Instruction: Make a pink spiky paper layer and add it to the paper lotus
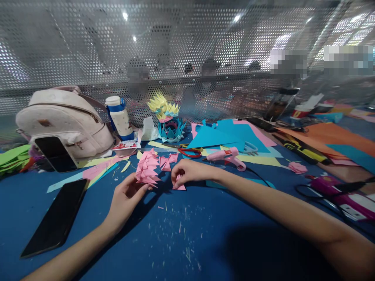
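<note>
Blue tabletop point(131, 249), speckled with paper scraps, lies nearest the camera, beneath both forearms. Left hand point(129, 191): thumb and fingers closed around the lower part of a pink spiked paper assembly point(147, 168), at the middle of the scene. Right hand point(190, 171): thumb and fingertips pinched together on a small pink folded piece point(181, 187), at the table surface just right of the assembly. Loose pink folded units point(168, 161) lie between the hands, slightly farther off. Containers: at far left, a pale backpack point(88, 125) and, to its right, a white-and-blue bottle point(119, 117), contents of both hidden; at far right, a dark-lidded jar point(279, 105) with dark brown contents, and a red-and-white cup point(300, 112) with white material projecting above its rim. A perforated metal panel point(164, 39) bounds the far side of the table; bright lights show in the panel.
</note>
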A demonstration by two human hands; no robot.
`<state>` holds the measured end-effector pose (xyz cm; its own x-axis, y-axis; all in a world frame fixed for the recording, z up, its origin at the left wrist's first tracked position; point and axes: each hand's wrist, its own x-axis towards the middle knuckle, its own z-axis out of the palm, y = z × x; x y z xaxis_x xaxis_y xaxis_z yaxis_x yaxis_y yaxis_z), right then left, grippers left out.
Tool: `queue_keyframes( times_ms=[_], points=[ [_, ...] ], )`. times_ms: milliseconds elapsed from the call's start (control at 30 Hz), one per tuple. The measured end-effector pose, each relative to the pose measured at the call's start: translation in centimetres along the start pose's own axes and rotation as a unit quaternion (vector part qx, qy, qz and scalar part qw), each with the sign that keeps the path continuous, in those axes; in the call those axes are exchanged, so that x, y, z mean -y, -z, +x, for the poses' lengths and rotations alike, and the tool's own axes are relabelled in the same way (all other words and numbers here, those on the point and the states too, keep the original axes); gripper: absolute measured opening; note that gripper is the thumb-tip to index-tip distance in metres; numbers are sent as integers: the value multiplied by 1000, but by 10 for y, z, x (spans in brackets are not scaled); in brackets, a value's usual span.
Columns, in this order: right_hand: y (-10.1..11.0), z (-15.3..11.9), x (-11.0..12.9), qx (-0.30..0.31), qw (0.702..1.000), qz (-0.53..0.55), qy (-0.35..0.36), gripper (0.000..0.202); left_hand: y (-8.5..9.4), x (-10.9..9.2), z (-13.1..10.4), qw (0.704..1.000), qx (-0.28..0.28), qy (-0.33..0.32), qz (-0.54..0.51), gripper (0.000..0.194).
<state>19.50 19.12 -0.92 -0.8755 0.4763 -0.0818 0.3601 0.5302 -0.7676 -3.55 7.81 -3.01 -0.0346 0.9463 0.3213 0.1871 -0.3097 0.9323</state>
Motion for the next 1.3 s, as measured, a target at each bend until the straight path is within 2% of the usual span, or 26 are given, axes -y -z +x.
queue_keyframes(
  times_ms=[200,367,467,567,733,833,867,1033,1200,1300],
  points=[
    [1,-1,1,-6,999,31,6,17,0,5,-1,1000,4,18,-20,21],
    [4,-4,10,-23,993,102,-59,22,1,8,-1,999,19,26,-39,12],
    [8,-7,19,-22,989,131,-68,22,2,6,-1,997,35,33,-54,9],
    [12,-11,27,-43,990,126,-44,20,2,4,-2,997,50,33,-51,8],
    [11,-14,41,-134,985,109,13,18,4,4,-1,998,48,40,-20,11],
    [6,-15,50,-163,983,68,54,6,4,4,0,998,45,45,-12,11],
    [4,-16,54,-168,983,44,66,2,4,4,0,998,49,42,-13,11],
    [0,-20,66,-179,977,-56,98,12,3,5,-1,997,73,20,-31,12],
    [-2,-22,71,-195,970,-83,119,12,3,13,-2,992,73,51,-84,14],
    [-3,-23,72,-201,966,-84,138,12,1,14,-2,982,95,74,-147,17]
  ],
)
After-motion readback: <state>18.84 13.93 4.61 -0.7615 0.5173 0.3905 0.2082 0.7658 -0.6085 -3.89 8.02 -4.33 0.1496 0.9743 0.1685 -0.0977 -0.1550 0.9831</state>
